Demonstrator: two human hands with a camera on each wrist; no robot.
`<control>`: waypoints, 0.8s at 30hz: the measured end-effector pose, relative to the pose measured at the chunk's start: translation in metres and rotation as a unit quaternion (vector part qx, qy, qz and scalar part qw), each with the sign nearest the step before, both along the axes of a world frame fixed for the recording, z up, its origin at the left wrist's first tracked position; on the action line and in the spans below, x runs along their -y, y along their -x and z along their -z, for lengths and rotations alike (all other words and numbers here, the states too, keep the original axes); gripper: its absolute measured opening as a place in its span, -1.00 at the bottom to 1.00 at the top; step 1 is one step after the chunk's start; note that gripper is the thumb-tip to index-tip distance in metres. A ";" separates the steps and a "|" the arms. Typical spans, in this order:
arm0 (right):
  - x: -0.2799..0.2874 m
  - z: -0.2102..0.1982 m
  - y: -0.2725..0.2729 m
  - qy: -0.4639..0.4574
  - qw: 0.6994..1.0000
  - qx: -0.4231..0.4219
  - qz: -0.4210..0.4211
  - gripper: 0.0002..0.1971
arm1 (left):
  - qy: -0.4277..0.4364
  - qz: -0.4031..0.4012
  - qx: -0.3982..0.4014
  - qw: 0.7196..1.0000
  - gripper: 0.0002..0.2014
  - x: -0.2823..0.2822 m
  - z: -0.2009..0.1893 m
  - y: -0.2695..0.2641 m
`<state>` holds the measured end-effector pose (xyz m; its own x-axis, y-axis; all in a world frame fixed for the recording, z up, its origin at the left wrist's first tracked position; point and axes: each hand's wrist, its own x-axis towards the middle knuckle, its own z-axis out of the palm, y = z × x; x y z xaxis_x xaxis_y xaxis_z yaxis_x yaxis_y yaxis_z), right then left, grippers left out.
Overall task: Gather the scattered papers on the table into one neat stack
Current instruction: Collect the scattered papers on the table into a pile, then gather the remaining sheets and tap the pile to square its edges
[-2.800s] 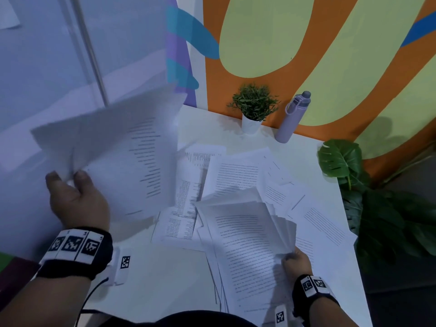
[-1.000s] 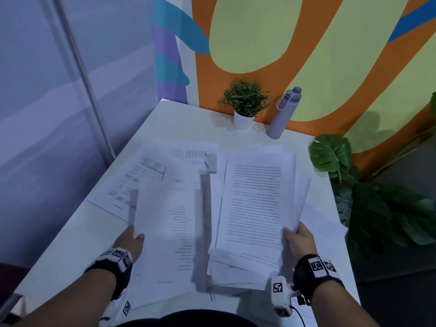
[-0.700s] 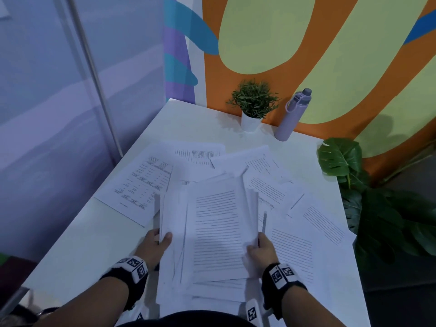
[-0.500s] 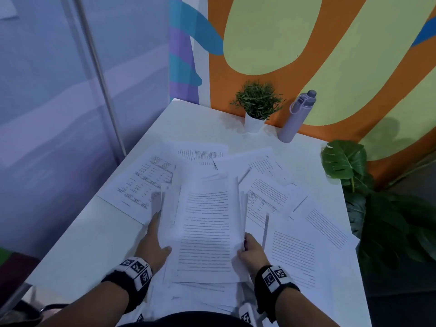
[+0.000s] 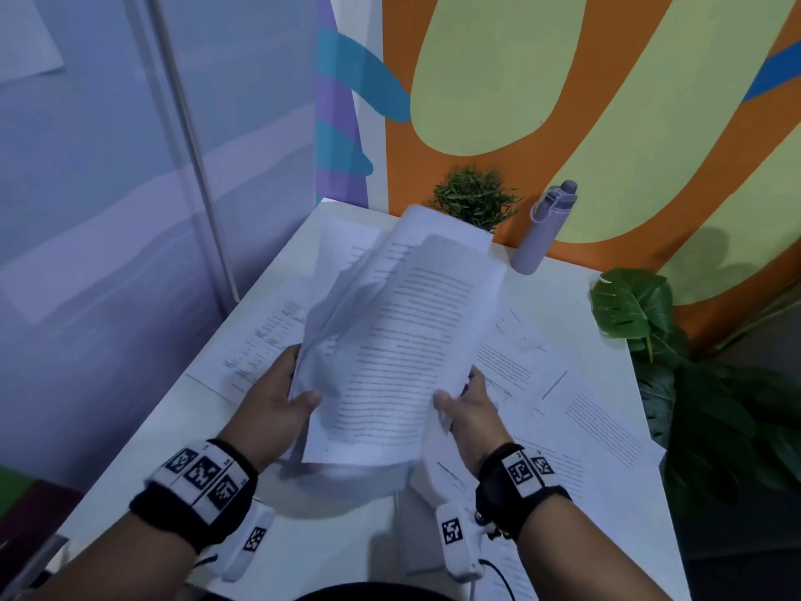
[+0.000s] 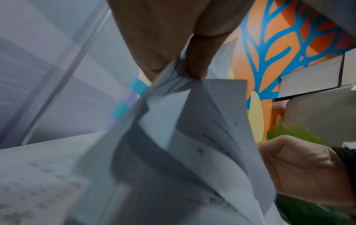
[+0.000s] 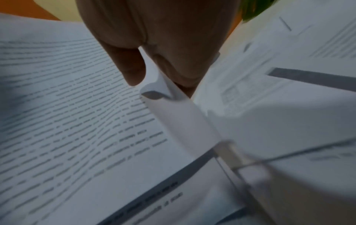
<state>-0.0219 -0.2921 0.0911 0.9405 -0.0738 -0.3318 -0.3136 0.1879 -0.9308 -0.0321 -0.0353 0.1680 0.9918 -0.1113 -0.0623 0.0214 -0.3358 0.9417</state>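
Bundle of papers (image 5: 403,340) lifted above table (image 5: 346,540), sheets splayed, uneven. Left hand (image 5: 271,409) and right hand (image 5: 470,412) each pinch a lower side edge. Light, floppy, probably slippery; grip both long edges, tap square. Loose sheets (image 5: 576,409) remain on table.

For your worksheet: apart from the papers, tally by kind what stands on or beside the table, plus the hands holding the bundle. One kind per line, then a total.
Hands: 2, left hand and right hand
Plants: 2, small potted plant and large leafy plant
Bottles: 1, lilac bottle
Total: 5
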 end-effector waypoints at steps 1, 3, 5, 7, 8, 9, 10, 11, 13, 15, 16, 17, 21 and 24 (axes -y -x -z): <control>0.002 -0.008 -0.002 -0.024 0.999 0.019 0.022 -0.40 | 0.004 0.005 0.004 1.000 -0.50 0.002 -0.002 -0.003; 0.007 -0.019 -0.003 -0.057 0.996 0.044 0.048 -0.43 | 0.002 0.026 0.016 1.000 -0.52 0.007 -0.007 -0.006; 0.011 -0.024 -0.003 -0.071 0.994 0.048 0.064 -0.44 | -0.015 0.054 0.028 0.998 -0.52 0.015 -0.012 -0.007; 0.013 -0.024 -0.001 -0.056 0.995 0.043 0.073 -0.43 | -0.026 0.073 0.040 0.996 -0.53 0.022 -0.017 -0.008; 0.014 -0.023 0.001 -0.049 0.995 0.042 0.078 -0.43 | -0.024 0.088 0.051 0.995 -0.54 0.025 -0.021 -0.007; 0.016 -0.021 0.004 -0.046 0.995 0.043 0.081 -0.44 | -0.020 0.107 0.056 0.993 -0.53 0.028 -0.025 -0.007; 0.018 -0.018 0.008 -0.045 0.994 0.045 0.087 -0.48 | -0.009 0.124 0.056 0.991 -0.51 0.029 -0.028 -0.007; 0.020 -0.018 0.011 -0.044 0.994 0.048 0.091 -0.56 | 0.003 0.133 0.050 0.990 -0.51 0.029 -0.029 -0.008; 0.024 -0.021 0.015 -0.075 0.991 0.044 0.099 -0.57 | 0.038 0.137 0.030 0.989 -0.56 0.028 -0.028 -0.010; 0.028 -0.031 0.019 -0.107 0.989 0.032 0.096 -0.36 | 0.047 0.123 0.005 0.991 -0.55 0.028 -0.021 -0.014; 0.029 -0.036 0.020 -0.096 0.990 0.049 0.090 -0.40 | 0.039 0.116 -0.006 0.992 -0.53 0.029 -0.016 -0.016; 0.029 -0.041 0.021 -0.077 0.991 0.068 0.086 -0.50 | 0.020 0.105 -0.014 0.994 -0.51 0.031 -0.012 -0.018; 0.025 -0.048 0.018 0.005 0.984 0.115 0.137 -0.58 | 0.002 0.026 -0.031 0.999 -0.49 0.042 0.003 -0.023; 0.021 -0.046 0.021 0.056 0.979 0.125 0.150 -0.56 | 0.003 -0.044 -0.069 0.997 -0.55 0.052 0.009 -0.020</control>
<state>-0.0433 -0.3126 0.1373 0.9217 -0.3821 -0.0672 -0.0191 0.1282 -0.9916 -0.0116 -0.0874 0.1591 0.9799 -0.0243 -0.1978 0.1797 -0.3212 0.9298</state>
